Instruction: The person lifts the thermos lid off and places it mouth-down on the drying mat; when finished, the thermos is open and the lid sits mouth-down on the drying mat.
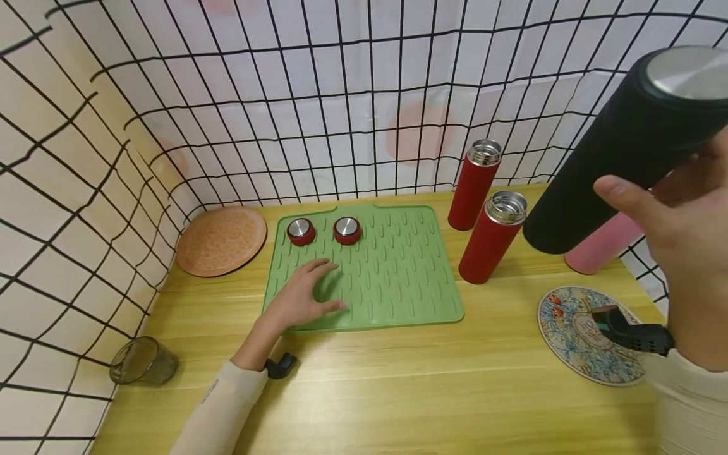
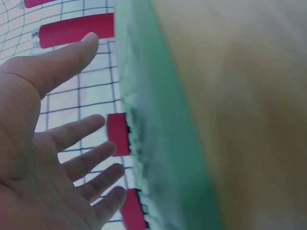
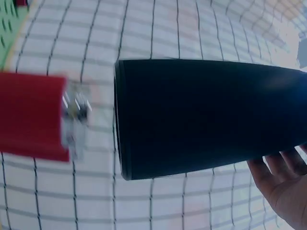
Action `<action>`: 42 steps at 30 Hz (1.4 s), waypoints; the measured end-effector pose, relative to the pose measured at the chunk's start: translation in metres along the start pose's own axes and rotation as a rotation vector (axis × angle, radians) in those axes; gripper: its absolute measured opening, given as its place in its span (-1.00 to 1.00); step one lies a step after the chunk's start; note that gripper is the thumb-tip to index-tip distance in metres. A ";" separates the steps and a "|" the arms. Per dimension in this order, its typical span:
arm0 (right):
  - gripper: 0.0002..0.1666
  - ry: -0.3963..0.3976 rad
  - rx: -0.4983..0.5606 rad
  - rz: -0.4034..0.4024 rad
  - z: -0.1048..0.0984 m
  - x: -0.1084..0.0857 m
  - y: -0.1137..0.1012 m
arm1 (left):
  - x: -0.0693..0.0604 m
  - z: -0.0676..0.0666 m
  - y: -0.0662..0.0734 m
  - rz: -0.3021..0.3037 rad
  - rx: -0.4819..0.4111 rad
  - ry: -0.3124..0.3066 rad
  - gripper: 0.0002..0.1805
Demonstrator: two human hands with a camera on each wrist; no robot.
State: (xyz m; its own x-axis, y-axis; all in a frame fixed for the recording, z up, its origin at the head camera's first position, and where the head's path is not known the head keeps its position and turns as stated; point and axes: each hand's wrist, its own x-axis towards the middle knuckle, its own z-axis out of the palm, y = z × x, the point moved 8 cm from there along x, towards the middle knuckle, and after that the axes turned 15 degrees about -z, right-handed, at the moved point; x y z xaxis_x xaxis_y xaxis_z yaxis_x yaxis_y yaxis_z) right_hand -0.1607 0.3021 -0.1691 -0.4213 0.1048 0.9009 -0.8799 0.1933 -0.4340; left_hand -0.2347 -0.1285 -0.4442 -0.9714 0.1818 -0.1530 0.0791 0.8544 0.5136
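My right hand grips a black thermos flask in the air at the right, its silver-topped end tilted up and toward me. In the right wrist view the flask's lower end points at the open mouth of a red thermos flask, apart from it. My left hand hovers over the left part of a green drying mat, fingers spread and holding nothing. Two red lids with silver tops, one at left and another, lie on the mat beyond it. Two lidless red flasks, the rear one and the front one, stand right of the mat.
A pink bottle stands partly hidden behind the black flask. A round patterned trivet lies at the right. On the left are a round orange-brown placemat and a glass. Black wire mesh walls the wooden table's back and sides.
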 end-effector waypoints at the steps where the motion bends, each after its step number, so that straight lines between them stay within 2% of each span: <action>1: -0.21 -0.026 0.063 -0.003 0.009 -0.004 -0.002 | 0.000 -0.001 0.003 0.008 -0.007 0.005 -0.07; 3: -0.23 -0.070 0.161 0.000 0.026 -0.012 -0.006 | -0.002 -0.005 0.010 0.026 -0.022 0.014 -0.09; 6: -0.19 -0.117 0.252 -0.011 0.047 -0.025 -0.007 | -0.004 -0.010 0.024 0.061 -0.035 0.025 -0.11; 9: -0.11 -0.179 0.269 0.045 0.064 -0.042 -0.001 | -0.008 -0.016 0.038 0.096 -0.054 0.038 -0.11; 12: -0.03 -0.265 0.233 0.115 0.080 -0.060 0.009 | -0.013 -0.024 0.053 0.131 -0.081 0.057 -0.12; 18: -0.02 -0.481 -0.006 0.256 0.105 -0.095 0.031 | -0.024 -0.044 0.084 0.241 -0.167 0.131 -0.15; 21: -0.05 -0.549 -0.015 0.330 0.117 -0.110 0.043 | -0.031 -0.053 0.100 0.301 -0.219 0.162 -0.17; 25: -0.10 -0.600 0.040 0.381 0.134 -0.126 0.057 | -0.039 -0.063 0.115 0.372 -0.293 0.201 -0.17; 28: -0.13 -0.645 0.032 0.384 0.145 -0.136 0.065 | -0.044 -0.069 0.124 0.432 -0.352 0.221 -0.17; 34: -0.12 -0.707 0.011 0.350 0.160 -0.148 0.074 | -0.047 -0.070 0.134 0.527 -0.437 0.179 -0.16; 42: -0.10 -0.772 0.014 0.344 0.175 -0.152 0.079 | -0.049 -0.068 0.135 0.546 -0.428 0.149 -0.21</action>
State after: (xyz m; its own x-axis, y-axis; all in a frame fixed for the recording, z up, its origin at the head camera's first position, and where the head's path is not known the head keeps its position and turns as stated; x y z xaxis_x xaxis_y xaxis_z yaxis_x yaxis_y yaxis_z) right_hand -0.2049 0.1309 -0.3388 -0.6932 -0.5416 0.4755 -0.6760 0.2598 -0.6896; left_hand -0.1921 -0.0555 -0.3103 -0.8408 0.4352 0.3218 0.4979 0.3887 0.7752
